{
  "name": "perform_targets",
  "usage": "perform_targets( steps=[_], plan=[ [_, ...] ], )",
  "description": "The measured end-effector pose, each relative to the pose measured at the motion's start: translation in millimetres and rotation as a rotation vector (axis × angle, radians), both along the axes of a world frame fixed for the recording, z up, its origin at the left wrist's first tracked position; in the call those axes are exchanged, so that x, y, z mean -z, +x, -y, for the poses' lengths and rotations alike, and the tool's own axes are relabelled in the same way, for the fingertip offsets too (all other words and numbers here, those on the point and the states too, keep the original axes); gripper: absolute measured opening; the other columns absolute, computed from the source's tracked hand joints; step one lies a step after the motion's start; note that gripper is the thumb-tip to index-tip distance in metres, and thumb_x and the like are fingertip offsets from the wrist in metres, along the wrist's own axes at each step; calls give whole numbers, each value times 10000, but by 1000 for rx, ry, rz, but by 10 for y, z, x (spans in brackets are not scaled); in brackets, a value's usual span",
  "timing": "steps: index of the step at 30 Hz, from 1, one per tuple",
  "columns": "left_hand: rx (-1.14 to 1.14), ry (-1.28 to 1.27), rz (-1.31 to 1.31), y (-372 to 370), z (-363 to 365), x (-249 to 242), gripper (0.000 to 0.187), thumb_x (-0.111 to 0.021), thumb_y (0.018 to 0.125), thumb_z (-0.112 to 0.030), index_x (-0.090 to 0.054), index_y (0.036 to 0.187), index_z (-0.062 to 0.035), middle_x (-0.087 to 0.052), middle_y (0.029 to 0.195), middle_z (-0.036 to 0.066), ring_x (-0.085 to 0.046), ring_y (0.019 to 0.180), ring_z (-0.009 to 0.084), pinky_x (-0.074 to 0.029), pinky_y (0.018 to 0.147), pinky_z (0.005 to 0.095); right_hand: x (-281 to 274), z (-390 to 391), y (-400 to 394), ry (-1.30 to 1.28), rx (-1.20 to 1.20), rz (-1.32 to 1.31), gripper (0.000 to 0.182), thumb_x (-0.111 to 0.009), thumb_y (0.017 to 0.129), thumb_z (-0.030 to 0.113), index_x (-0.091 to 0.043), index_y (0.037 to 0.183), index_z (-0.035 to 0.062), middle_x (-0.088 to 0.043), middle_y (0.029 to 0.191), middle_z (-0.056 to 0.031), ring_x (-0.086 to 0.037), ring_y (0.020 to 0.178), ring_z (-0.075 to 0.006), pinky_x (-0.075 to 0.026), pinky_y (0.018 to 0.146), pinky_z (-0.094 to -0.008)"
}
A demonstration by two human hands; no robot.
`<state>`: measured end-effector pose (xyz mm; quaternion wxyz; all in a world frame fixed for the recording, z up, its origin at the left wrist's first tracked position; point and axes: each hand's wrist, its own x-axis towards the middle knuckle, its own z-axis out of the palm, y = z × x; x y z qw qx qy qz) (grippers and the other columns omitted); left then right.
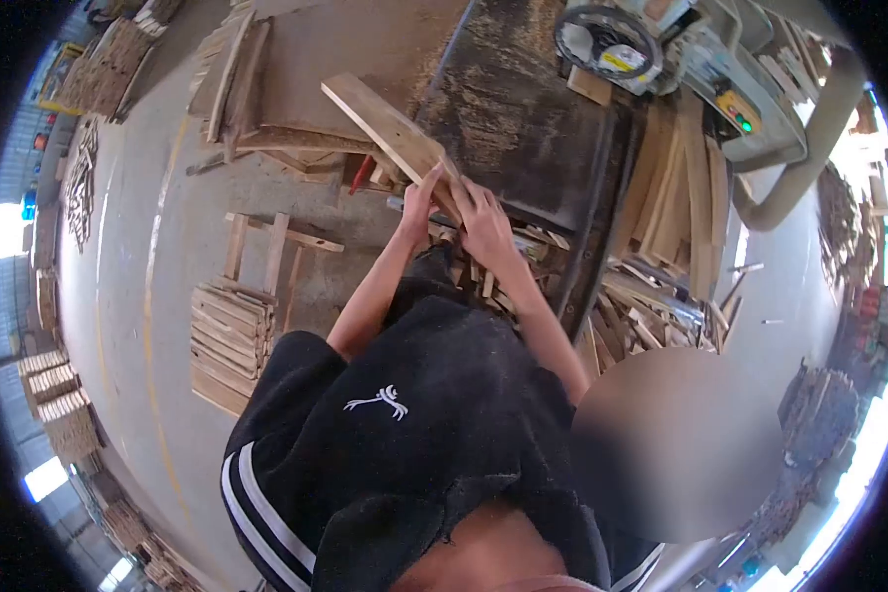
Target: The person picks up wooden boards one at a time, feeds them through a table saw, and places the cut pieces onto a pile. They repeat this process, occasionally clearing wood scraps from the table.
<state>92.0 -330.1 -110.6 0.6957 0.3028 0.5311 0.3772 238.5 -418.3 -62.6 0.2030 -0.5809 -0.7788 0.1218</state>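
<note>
A wooden board [390, 123] slants up and to the left in front of my body, its far end over a large brown panel. My left hand [420, 205] grips the near end from the left side, thumb along the edge. On the opposite side, my right hand [483, 222] is closed over the same end, fingers bent across the top. Just right of the board lies a dark machine table [503, 128] strewn with sawdust. Below my hands, offcuts are partly hidden by my arms.
A handwheel [607, 44] and a control box [738, 111] with a green light belong to the machine. Boards [671, 187] lean at its right, above a scrap heap [641, 311]. Left stands a stack of planks [229, 340]. A round blurred patch covers the lower right.
</note>
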Motion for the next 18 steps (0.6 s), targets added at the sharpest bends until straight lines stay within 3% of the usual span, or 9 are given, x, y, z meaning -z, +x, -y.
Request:
perform_targets(
  steps=[3,6,8,9,10,12,13,15,18],
  plan=[
    [222,143,-192,126,404,47,531,-688,956,-473,-683,1188,5,-735,980,85,-709,891,171,-555,784,344,228,495,95,150,246,-399,698,-595,792,-46,-437,1470,7,-550,1359,-308,-556,1219,-487,-472,1043,-526],
    [463,512,-288,295,755,277,592,-679,975,-481,-643,1203,65,-711,1071,84,-692,940,135,-560,788,290,132,1045,119,-74,476,-588,494,-624,901,73,-512,1373,-21,-660,1144,-305,-666,1032,-458,-538,871,-494],
    [646,617,-390,330,869,242,654,-663,977,-494,-600,1317,61,-667,1263,165,-695,1056,215,-566,870,348,243,1373,125,-290,657,-700,379,-641,997,239,-586,1263,-25,-706,955,-262,-729,852,-370,-550,732,-418],
    [757,774,-620,388,910,100,760,-641,978,-509,-501,1415,96,-523,1445,276,-578,1292,354,-496,1041,434,277,1485,137,-466,764,-774,391,-640,1017,266,-599,1258,-39,-731,992,-197,-728,876,-267,-544,749,-366],
    [752,865,-643,474,981,-103,873,-704,920,-468,-410,1419,187,-423,1477,368,-400,1412,476,-394,1139,469,462,1567,106,-448,790,-774,391,-640,1017,266,-599,1258,-39,-731,992,-197,-728,876,-267,-544,749,-366],
    [875,1118,-814,611,985,-94,847,-669,944,-432,-369,1457,171,-369,1529,344,-290,1487,453,-328,1180,525,1201,1680,48,-228,939,-1463,371,-660,1016,286,-654,1219,-25,-749,891,-127,-734,777,-226,-579,691,-346],
    [875,1127,-808,704,957,-80,847,-669,944,-432,-369,1457,171,-369,1529,344,-290,1487,453,-328,1180,525,1605,1777,73,-309,976,-1644,388,-627,1036,355,-665,1205,8,-749,921,-76,-732,784,-194,-600,692,-325],
    [1075,1321,-1054,922,891,-57,797,-576,1001,-463,-365,1496,125,-344,1556,331,-173,1540,428,-236,1226,537,1345,1635,160,-284,984,-1854,406,-630,1028,386,-661,1200,19,-747,935,-76,-728,792,-175,-602,691,-321],
    [1142,1299,-1065,1268,732,-148,773,-556,1006,-451,-373,1491,123,-325,1568,328,-113,1559,405,-208,1232,549,1254,1409,364,-274,933,-2155,413,-627,1019,431,-655,1171,47,-738,936,-65,-712,790,-139,-585,634,-264]
  ],
)
